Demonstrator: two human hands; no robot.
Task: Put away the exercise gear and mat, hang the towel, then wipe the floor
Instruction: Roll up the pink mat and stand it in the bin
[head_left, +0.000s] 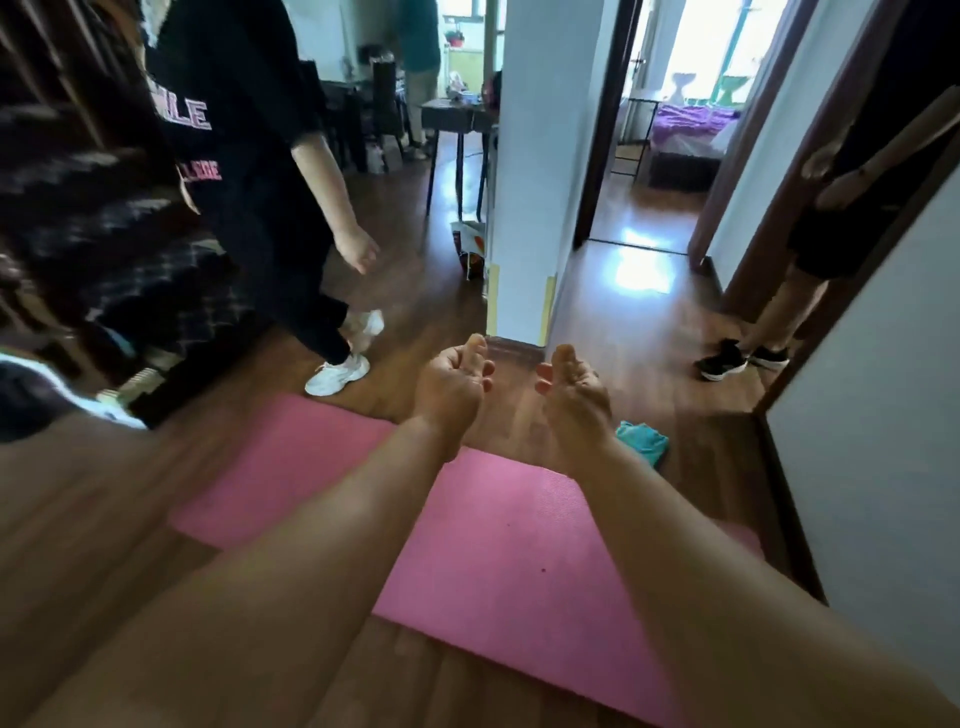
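Observation:
A pink exercise mat (498, 540) lies flat on the wooden floor, running from the left middle to the lower right. A crumpled teal towel (643, 440) sits on the floor just past the mat's far right corner. My left hand (453, 387) and my right hand (574, 395) are stretched out side by side above the mat's far edge, palms facing each other, fingers loosely curled. Neither holds anything.
A person in dark clothes and white sneakers (337, 371) walks at the left, close to the mat. Another person's legs in black shoes (727, 359) stand in the right doorway. A white wall corner (524, 208) rises straight ahead, a paper bag (471, 247) beside it, a dark sofa (104, 260) at left.

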